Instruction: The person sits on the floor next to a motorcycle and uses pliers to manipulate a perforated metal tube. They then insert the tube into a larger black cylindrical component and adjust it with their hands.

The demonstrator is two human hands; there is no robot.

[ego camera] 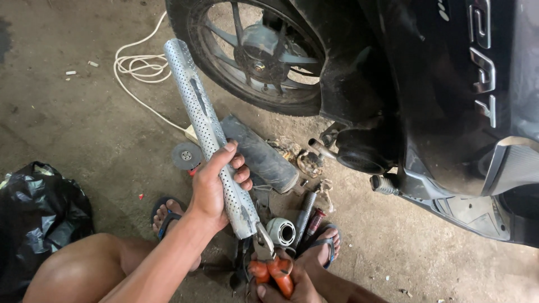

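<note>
At the far left we noted a black plastic bag lying on the concrete floor, with the person's bare knee just beside it. Further up, a white cable lay coiled on the floor and ran down toward a small grinding disc.

The left hand was closed around a perforated metal tube, fingers wrapped over the front of it and the thumb lying along its upper side. The tube was held tilted, its free end pointing up and to the left toward the rear wheel, its lower end down near the person's feet. A foot in a blue sandal rested on the floor just behind the left forearm.

At the tube's lower end we recorded a pair of orange-handled pliers, their jaws meeting the tube's edge. The right hand was clenched on the orange handles at the bottom edge of the view; only part of that hand was visible.

Behind the tube lay a dark cylindrical casing, and near it a short silver end cap and assorted small parts and rags, all on the floor. The second sandalled foot sat just right of these.

At the right stood a black scooter, its body filling that side, with a footpeg projecting toward the work area.
</note>
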